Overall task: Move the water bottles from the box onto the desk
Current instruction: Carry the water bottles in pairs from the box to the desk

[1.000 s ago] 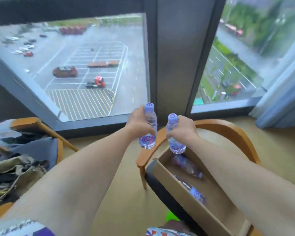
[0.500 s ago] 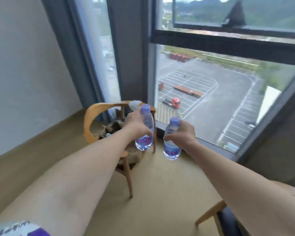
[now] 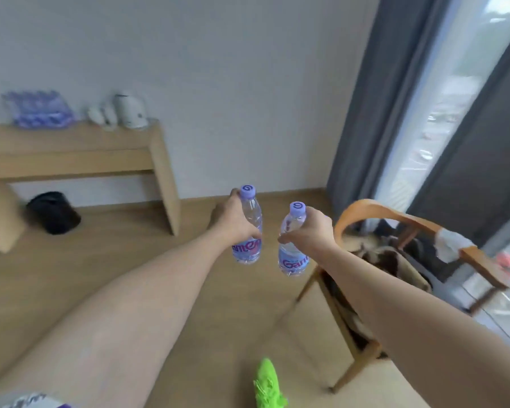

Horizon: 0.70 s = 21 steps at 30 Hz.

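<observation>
Water bottles: two in hand, both upright, held out over the wood floor (image 3: 42,290), apart from each other. One desk (image 3: 80,148) against the wall at far left, well away from both hands. On it: one blurred pack of bottles (image 3: 39,108), count unreadable, plus one white kettle (image 3: 130,110). One wooden chair (image 3: 395,231) at right, just beside the right forearm, clothes piled on the seat. One black bin (image 3: 53,212) under the desk. Left hand (image 3: 233,222) grips the left bottle (image 3: 249,228) around its middle. Right hand (image 3: 312,234) grips the right bottle (image 3: 293,242) near its shoulder, cap sticking out above the fingers. Both caps are purple.
</observation>
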### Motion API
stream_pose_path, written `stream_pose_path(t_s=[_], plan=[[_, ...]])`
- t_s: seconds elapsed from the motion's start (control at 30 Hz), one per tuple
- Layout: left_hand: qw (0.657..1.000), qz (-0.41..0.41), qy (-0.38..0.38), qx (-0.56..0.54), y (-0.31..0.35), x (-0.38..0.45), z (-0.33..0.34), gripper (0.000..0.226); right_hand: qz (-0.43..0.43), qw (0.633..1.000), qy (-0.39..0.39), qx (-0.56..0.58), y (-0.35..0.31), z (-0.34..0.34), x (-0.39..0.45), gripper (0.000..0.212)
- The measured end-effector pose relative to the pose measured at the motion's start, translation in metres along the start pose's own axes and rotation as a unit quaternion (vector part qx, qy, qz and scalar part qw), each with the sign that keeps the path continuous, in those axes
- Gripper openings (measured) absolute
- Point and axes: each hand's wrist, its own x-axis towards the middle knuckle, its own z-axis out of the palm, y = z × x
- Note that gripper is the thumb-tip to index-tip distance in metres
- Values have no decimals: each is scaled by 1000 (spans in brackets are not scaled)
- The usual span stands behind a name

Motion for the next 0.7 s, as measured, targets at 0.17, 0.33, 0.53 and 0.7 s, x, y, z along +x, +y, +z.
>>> stream_pose_path(t_s=[0.17, 0.33, 0.53, 0.7], plan=[[993, -86, 79, -3, -79, 54, -64, 85, -61, 993, -104, 2, -67, 103, 75, 50], [976, -173, 130, 0, -145, 113, -127, 76, -111, 973, -202, 7, -140, 198, 145, 46], [952, -244, 186, -10, -205, 175, -196, 79, -150, 951, -272, -7, -226, 293, 213, 46], [934, -280, 222, -21, -266, 216, -248, 79, -173, 933, -314, -18, -286, 372, 250, 41]])
